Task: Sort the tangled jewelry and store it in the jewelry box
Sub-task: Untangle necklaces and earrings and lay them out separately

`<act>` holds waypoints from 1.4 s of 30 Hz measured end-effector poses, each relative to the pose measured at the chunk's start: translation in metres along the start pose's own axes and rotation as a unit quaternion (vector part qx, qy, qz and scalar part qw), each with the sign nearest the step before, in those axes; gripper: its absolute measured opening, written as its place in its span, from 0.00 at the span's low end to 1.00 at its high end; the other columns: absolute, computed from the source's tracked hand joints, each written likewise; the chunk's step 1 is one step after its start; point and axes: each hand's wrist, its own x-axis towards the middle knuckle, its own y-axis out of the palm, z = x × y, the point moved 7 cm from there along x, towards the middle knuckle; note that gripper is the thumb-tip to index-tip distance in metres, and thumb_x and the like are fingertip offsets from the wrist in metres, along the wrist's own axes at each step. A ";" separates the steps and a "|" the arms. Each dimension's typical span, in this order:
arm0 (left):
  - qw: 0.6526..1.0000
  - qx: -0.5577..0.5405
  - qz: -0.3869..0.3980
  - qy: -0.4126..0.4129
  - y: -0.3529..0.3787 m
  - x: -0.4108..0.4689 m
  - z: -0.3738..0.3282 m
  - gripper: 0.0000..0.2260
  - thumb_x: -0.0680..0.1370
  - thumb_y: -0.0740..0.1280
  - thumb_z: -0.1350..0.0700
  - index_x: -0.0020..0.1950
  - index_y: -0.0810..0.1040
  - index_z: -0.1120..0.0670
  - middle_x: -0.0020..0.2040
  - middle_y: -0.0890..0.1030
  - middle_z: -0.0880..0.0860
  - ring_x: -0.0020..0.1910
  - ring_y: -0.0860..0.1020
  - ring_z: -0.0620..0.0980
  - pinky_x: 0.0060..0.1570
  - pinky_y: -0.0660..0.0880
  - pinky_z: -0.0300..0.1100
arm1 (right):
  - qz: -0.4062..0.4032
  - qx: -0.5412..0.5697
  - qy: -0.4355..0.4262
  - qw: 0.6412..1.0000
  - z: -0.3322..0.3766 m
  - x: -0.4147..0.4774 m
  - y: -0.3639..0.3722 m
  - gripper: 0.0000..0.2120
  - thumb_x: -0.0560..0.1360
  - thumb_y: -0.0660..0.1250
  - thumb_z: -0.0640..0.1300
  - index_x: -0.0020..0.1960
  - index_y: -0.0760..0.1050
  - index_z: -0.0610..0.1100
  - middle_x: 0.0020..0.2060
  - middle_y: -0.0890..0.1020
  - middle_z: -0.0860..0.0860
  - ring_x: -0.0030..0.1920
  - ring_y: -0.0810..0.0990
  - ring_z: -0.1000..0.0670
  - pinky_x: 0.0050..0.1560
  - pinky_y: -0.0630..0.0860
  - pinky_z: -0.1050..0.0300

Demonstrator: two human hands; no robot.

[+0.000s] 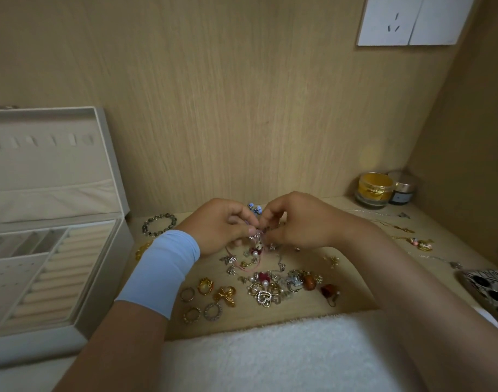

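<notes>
My left hand [222, 226] and my right hand [296, 222] meet above the wooden desk, fingertips pinching a small tangled cluster of charms on a thin pink cord [256, 241] that hangs down between them. Below lies a heap of tangled jewelry [273, 287] with hearts, pearls and amber beads. Several rings [204, 299] and a gold bow brooch [225, 297] lie to its left. A dark beaded bracelet [159, 224] sits behind my left wrist. The open beige jewelry box [98, 278] stands at the left, its ring rolls and compartments holding nothing that I can see.
Two cosmetic jars [375, 189] stand in the back right corner. Thin chains and gold pendants [420, 243] lie along the right side. A patterned phone [491, 290] rests at the right edge. A white towel [270, 355] covers the near edge. A wall socket [397, 21] sits high up.
</notes>
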 end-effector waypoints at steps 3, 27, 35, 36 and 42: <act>1.000 -0.016 -0.009 0.003 -0.002 0.001 0.003 0.05 0.75 0.73 0.59 0.46 0.80 0.50 0.36 0.84 0.51 0.33 0.80 0.45 0.41 0.75 0.42 | 0.027 0.044 -0.007 0.999 0.000 0.002 0.012 0.05 0.71 0.78 0.49 0.46 0.85 0.51 0.40 0.85 0.52 0.39 0.80 0.58 0.46 0.77 0.60; 0.998 -0.044 0.035 -0.036 -0.003 0.001 0.011 0.05 0.78 0.70 0.61 0.49 0.83 0.51 0.33 0.82 0.46 0.32 0.76 0.44 0.37 0.76 0.37 | -0.028 0.300 0.068 0.951 -0.016 -0.003 0.003 0.06 0.77 0.71 0.42 0.51 0.85 0.41 0.41 0.87 0.46 0.27 0.79 0.50 0.24 0.65 0.63; 0.996 0.040 0.057 -0.048 -0.003 -0.001 0.006 0.04 0.78 0.70 0.54 0.45 0.85 0.50 0.34 0.82 0.46 0.33 0.77 0.45 0.43 0.78 0.44 | -0.009 0.260 0.052 0.964 -0.012 -0.005 0.002 0.06 0.78 0.70 0.42 0.49 0.84 0.40 0.40 0.86 0.47 0.29 0.80 0.52 0.27 0.66 0.62; 0.994 0.061 0.068 -0.053 -0.003 -0.002 0.006 0.04 0.77 0.71 0.53 0.44 0.85 0.48 0.34 0.83 0.45 0.34 0.78 0.45 0.46 0.79 0.45 | -0.002 0.247 0.046 0.968 -0.010 -0.005 0.003 0.06 0.78 0.71 0.42 0.48 0.84 0.40 0.40 0.86 0.46 0.29 0.79 0.52 0.28 0.66 0.61; 0.994 0.084 0.043 -0.047 -0.001 -0.002 -0.003 0.04 0.71 0.76 0.49 0.44 0.84 0.44 0.44 0.85 0.43 0.48 0.82 0.42 0.59 0.76 0.41 | 0.000 0.259 0.036 0.965 -0.007 -0.005 0.004 0.04 0.77 0.72 0.42 0.48 0.85 0.43 0.35 0.85 0.47 0.30 0.79 0.51 0.26 0.67 0.62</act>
